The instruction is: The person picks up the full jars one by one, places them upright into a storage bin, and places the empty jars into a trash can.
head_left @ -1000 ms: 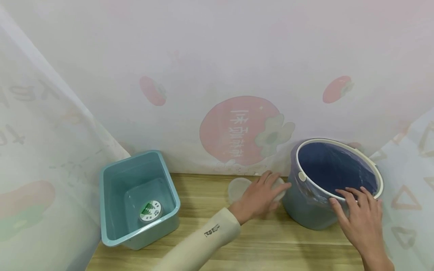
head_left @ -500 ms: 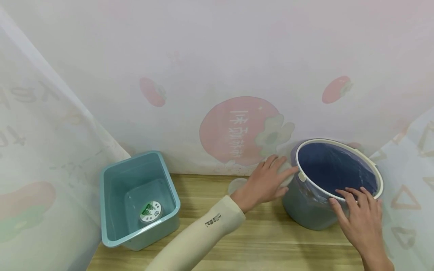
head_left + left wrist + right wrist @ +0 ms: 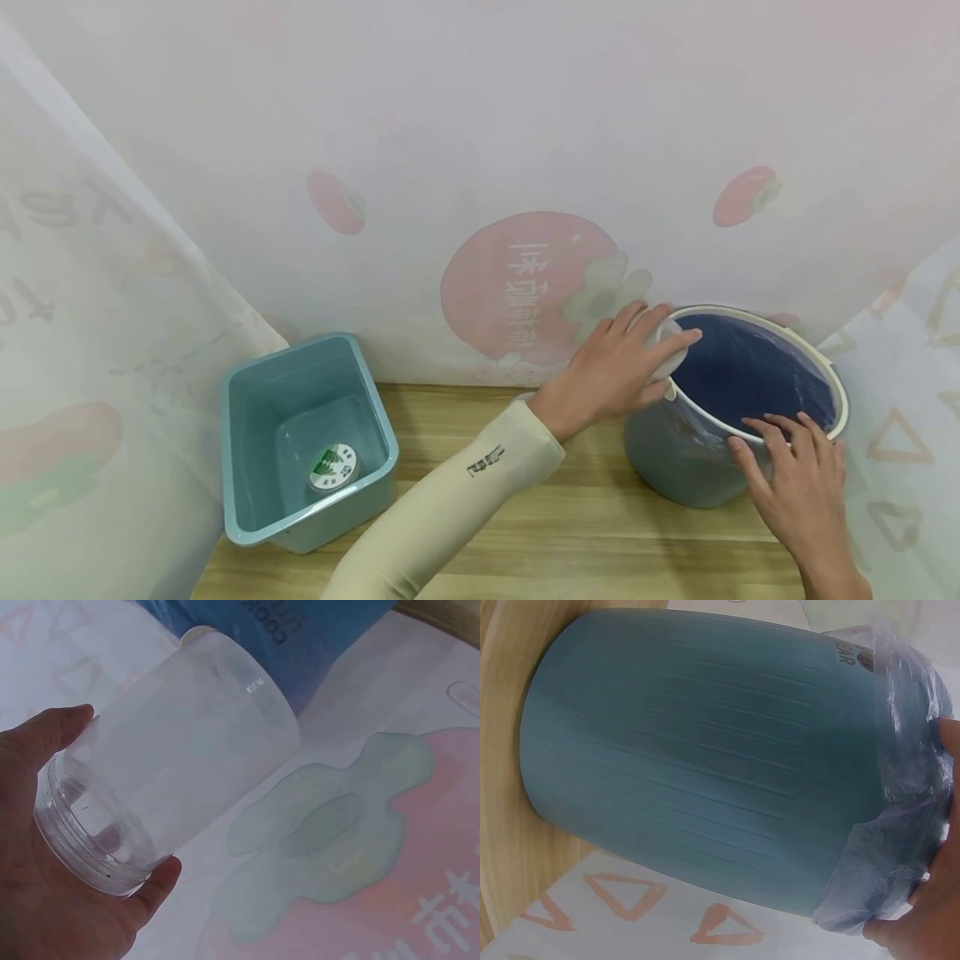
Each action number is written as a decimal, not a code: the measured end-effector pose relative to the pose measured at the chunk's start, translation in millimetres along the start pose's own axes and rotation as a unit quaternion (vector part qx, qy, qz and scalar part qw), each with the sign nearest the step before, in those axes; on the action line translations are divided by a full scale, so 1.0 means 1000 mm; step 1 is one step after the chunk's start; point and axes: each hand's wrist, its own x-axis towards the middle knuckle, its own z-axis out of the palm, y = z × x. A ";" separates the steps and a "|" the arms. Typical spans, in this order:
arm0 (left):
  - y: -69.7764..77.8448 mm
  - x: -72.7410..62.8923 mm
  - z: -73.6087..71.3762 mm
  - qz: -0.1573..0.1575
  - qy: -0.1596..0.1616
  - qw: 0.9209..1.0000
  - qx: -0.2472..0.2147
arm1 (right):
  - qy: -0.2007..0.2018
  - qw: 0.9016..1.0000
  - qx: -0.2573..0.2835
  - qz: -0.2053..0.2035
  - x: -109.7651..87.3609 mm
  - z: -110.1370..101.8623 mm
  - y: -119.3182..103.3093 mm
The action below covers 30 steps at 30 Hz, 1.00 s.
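My left hand [image 3: 611, 367] holds a clear plastic jar [image 3: 180, 750] by its ringed end, thumb and fingers on either side. The jar is tilted and looks empty; in the head view it is at the left rim of a blue-grey trash bin [image 3: 675, 458]. A clear plastic bag [image 3: 907, 765] lines the bin and folds over its pale rim. My right hand [image 3: 802, 483] rests on the bin's near right rim, its fingers spread and lightly bent over the edge. Behind the left sleeve, only a sliver of a translucent disc [image 3: 522, 397] shows.
A teal rectangular tub [image 3: 300, 532] stands on the left of the wooden table [image 3: 570, 533]. In it lies a round item with a white and green top [image 3: 333, 467]. A pale printed cloth [image 3: 480, 125] hangs behind and at both sides.
My left hand has lifted the jar off the table area and carried it right and up to the bin's rim. The right hand and the tub have stayed put.
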 end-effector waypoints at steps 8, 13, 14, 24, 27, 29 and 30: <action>0.006 0.022 -0.020 -0.012 -0.044 0.998 -0.042 | 0.010 1.000 -0.002 -0.014 0.001 0.001 0.000; 0.014 0.036 -0.024 -0.013 -0.043 0.998 -0.040 | 0.009 1.000 0.000 -0.011 0.000 0.002 0.000; 0.016 0.038 -0.024 -0.013 -0.046 0.998 -0.036 | 0.008 1.000 0.000 -0.010 0.000 0.002 0.000; 0.041 0.062 -0.014 0.013 -0.018 1.000 -0.017 | 0.002 1.000 -0.003 -0.003 -0.001 -0.003 -0.001; 0.049 0.068 -0.006 0.023 0.001 1.000 -0.002 | -0.002 1.000 -0.005 -0.001 -0.002 -0.004 0.000; 0.053 0.070 0.001 0.028 0.007 1.000 0.004 | 0.000 1.000 -0.006 -0.003 -0.002 -0.003 0.000; 0.055 0.072 0.004 0.031 0.011 0.999 0.008 | 0.002 1.000 -0.007 -0.006 -0.003 -0.002 -0.001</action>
